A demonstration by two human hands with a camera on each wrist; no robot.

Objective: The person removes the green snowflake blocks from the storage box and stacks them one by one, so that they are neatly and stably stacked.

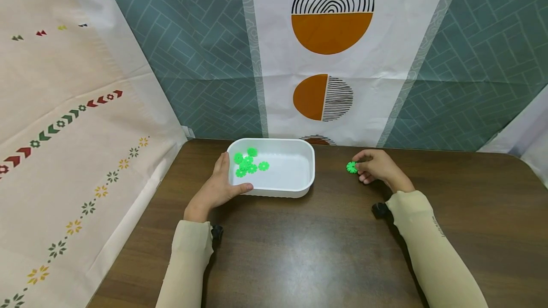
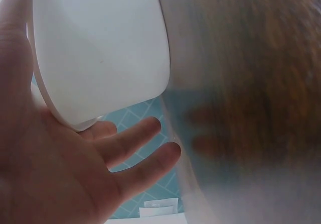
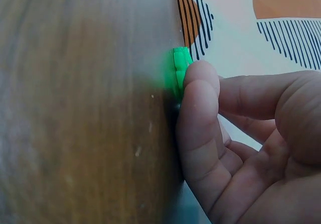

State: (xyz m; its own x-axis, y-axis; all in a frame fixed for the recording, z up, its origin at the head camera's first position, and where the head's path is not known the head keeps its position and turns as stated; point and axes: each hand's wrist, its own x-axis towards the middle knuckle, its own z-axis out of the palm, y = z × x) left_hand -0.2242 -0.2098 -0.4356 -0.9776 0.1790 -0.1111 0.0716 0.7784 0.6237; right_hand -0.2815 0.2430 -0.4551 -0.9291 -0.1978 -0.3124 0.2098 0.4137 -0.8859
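In the head view, a white plastic tray (image 1: 291,170) stands near the table's back edge. Several green flower-shaped discs (image 1: 246,161) lie inside it, mostly toward its left end. My left hand (image 1: 216,187) rests against the tray's front left corner, thumb along the front rim and fingers at the left side. Those fingers (image 2: 140,171) look extended and spread in the left wrist view. To the right of the tray, my right hand (image 1: 378,168) pinches another green flower-shaped disc (image 1: 351,167) by the fingertips, low at the table. The fingertips partly cover this disc (image 3: 181,66) in the right wrist view.
The brown wooden table (image 1: 291,246) extends toward me and to both sides. A patterned cloth (image 1: 278,65) hangs just behind its back edge, and a cream cloth (image 1: 98,156) borders the left side. Black wrist straps (image 1: 379,210) show below both hands.
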